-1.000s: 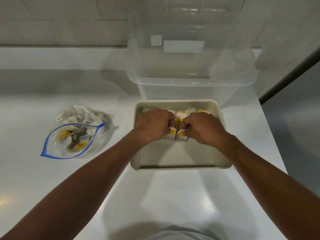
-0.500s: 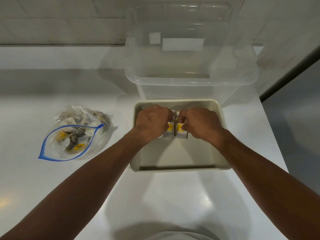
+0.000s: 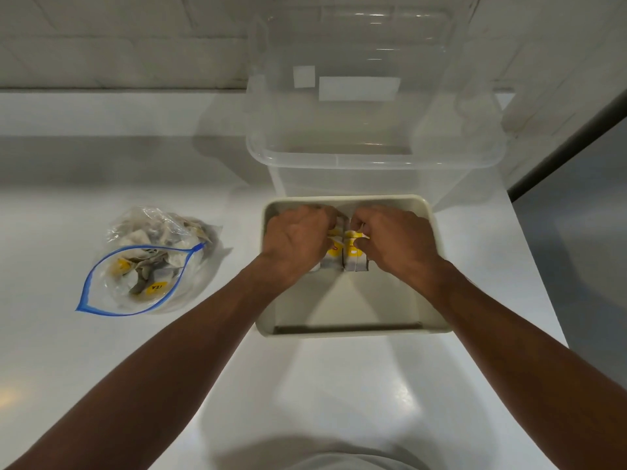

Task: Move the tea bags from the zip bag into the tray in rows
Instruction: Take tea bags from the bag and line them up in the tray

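A cream rectangular tray [image 3: 353, 329] lies on the white counter in front of me. Inside its far half sit tea bags [image 3: 344, 254] with yellow tags, side by side. My left hand [image 3: 297, 240] grips the tea bags on the left with curled fingers. My right hand [image 3: 395, 240] pinches the tea bags on the right, knuckles up. Both hands hide most of the row. To the left lies the open zip bag [image 3: 142, 266] with a blue rim, holding several more tea bags.
A large clear plastic bin [image 3: 373, 154] stands directly behind the tray, against the tiled wall. The counter's right edge [image 3: 543, 290] runs close beside the tray, with a dark drop beyond it.
Both hands have slid with the tea bags a little toward the tray's far wall. The zip bag has not moved.
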